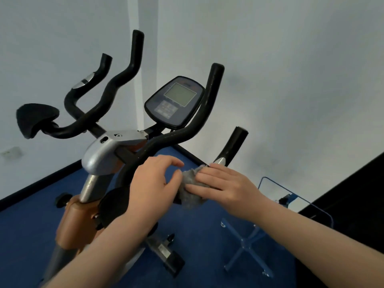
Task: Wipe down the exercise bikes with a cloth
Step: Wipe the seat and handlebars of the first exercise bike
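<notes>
cloth [192,187]: grey, bunched, wrapped over the lower right bar of the bike's handlebar, between the two hands, just below the silver pulse pad [220,161].
right hand [223,187]: lies on top of the cloth with fingers straight and close together, pressing it down onto the bar; thumb hidden.
left hand [154,181]: loosely curled beside the cloth, thumb touching its left edge, forefinger arched above it; whether it actually pinches the cloth cannot be told.
bike [99,154]: grey and orange frame, silver cover at the top of the stem, standing on blue floor [197,242] close to the corner of the room.
handlebar [209,104]: black foam, several curved horns rising left and right; one right horn stands upright beside the console.
console [175,101]: dark oval panel with a pale blank screen and buttons below, tilted toward the camera, between the horns.
pad [34,119]: black elbow rest at the far left end of the bars.
knob [62,200]: black, on the left side of the orange frame.
foot [168,256]: grey crossbar with black end cap, on the floor under the left forearm.
stand [249,246]: blue metal cross base with casters, right of the bike, carrying a blue wire frame.
walls [291,69]: white, with dark skirting along the floor.
</notes>
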Motion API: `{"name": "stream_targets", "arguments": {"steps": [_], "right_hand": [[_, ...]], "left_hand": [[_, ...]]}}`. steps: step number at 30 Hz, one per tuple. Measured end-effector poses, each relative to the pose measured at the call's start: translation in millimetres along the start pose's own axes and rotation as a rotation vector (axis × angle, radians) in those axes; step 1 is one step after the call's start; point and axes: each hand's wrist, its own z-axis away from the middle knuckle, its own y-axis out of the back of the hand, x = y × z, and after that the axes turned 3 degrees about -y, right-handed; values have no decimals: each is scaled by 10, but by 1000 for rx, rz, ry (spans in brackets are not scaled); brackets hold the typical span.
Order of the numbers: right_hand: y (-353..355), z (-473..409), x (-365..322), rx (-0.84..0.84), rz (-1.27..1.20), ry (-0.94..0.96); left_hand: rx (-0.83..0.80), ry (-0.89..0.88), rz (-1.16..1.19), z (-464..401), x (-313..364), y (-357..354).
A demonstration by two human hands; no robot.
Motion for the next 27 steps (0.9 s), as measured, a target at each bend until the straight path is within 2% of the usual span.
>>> {"name": "stream_targets", "arguments": {"steps": [4, 12, 16, 20, 23, 27], "right_hand": [[131, 73, 379, 99, 77, -76], [323, -118, 746, 36, 252, 18], [342, -217, 850, 140, 384, 3], [295, -242, 853, 190, 405, -17], [257, -279, 844, 313, 330, -175], [314, -293, 771, 456, 136, -615]], "left_hand": [[-13, 25, -36, 19, 13, -1], [-34, 55, -46, 8, -23, -37], [-45, 65, -60, 12, -32, -35], [-50, 61, -68, 16, -34, -23], [-44, 53, -77, 17, -19, -9], [-59, 51, -113, 1, -5, -28]]}}
